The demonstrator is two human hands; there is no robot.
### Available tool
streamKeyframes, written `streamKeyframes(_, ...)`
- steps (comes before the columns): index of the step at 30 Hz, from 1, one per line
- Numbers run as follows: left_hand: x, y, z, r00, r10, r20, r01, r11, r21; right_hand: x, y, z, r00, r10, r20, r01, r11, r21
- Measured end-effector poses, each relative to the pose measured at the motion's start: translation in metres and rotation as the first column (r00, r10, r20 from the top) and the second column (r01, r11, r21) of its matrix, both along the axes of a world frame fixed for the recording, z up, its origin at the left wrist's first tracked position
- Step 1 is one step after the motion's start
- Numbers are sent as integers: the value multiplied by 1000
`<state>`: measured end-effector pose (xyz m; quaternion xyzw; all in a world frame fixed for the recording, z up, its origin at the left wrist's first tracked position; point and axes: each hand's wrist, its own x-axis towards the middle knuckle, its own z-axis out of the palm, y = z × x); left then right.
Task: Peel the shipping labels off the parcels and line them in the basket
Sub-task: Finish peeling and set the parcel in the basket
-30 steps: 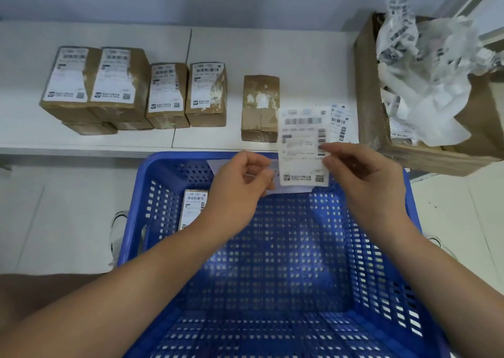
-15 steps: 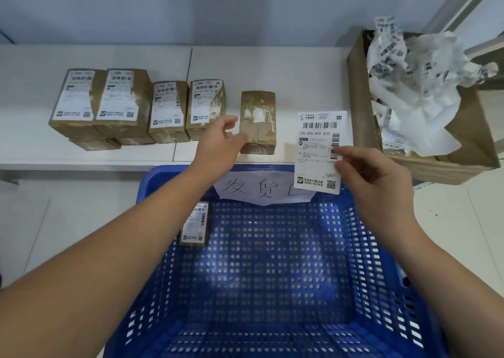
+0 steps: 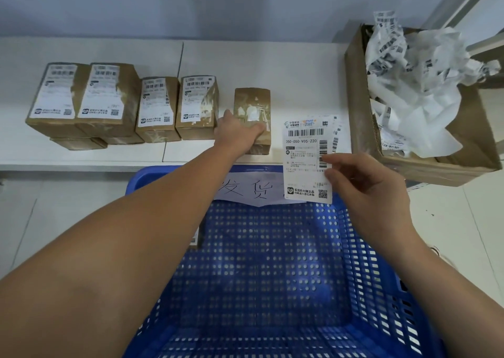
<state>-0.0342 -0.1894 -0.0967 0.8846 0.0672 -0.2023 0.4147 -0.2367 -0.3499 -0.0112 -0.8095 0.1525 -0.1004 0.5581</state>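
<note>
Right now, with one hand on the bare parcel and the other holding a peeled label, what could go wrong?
1. The label hangs from a pinch of the right hand at one edge; it may curl and stick to itself or the basket rim.
2. The left hand grips the bare parcel right beside the next labelled parcel; lifting could knock that one.

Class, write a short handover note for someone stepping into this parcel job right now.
Left hand grips the bare brown cardboard parcel, its label gone.
Right hand pinches the peeled white shipping label over the blue plastic basket rim.
Done: one parcel stripped.
Left: basket it; four labelled brown parcels wait on the white shelf.
</note>
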Motion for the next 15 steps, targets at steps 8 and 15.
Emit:
streamKeyframes(8, 4, -15, -8, 999, -22, 29, 20, 998, 65, -1, -2, -1, 1000, -12, -6, 12, 1000, 27)
streamKeyframes(15, -2, -24, -2, 994, -44, 101, 52, 996, -78, -3, -8, 3, 1000, -24, -1, 24, 1000, 6)
